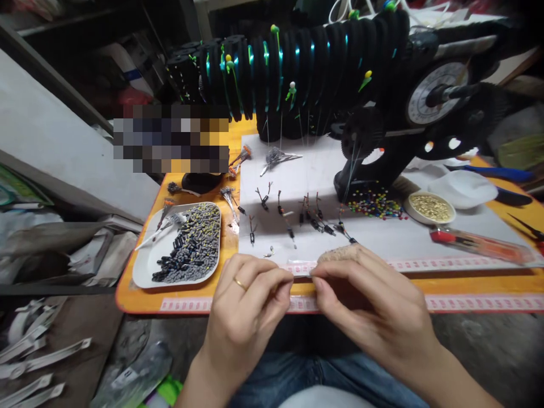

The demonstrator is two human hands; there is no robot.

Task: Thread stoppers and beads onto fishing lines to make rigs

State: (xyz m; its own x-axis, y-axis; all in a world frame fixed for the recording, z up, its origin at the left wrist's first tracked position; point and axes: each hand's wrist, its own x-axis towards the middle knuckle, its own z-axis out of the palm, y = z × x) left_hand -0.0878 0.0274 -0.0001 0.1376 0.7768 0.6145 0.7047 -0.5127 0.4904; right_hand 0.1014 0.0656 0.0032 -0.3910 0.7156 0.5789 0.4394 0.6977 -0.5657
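Note:
My left hand [250,300], with a ring on one finger, is pinched at the table's front edge. My right hand [369,294] is pinched just to its right, a small gap between the two. What the fingertips hold is too small to make out. Below and between them runs a pink and white measuring tape [304,304]. Beyond the hands, several small black pieces with wires [317,222] lie on a white sheet [395,241]. A white tray [142,266] of grey, black and yellow small parts stands to the left.
A black machine wound with line [314,62] spans the back. Coloured pins [376,204], a dish of gold beads [431,208] and a red cutter [480,243] lie at the right. Wire bundles [280,157] are behind.

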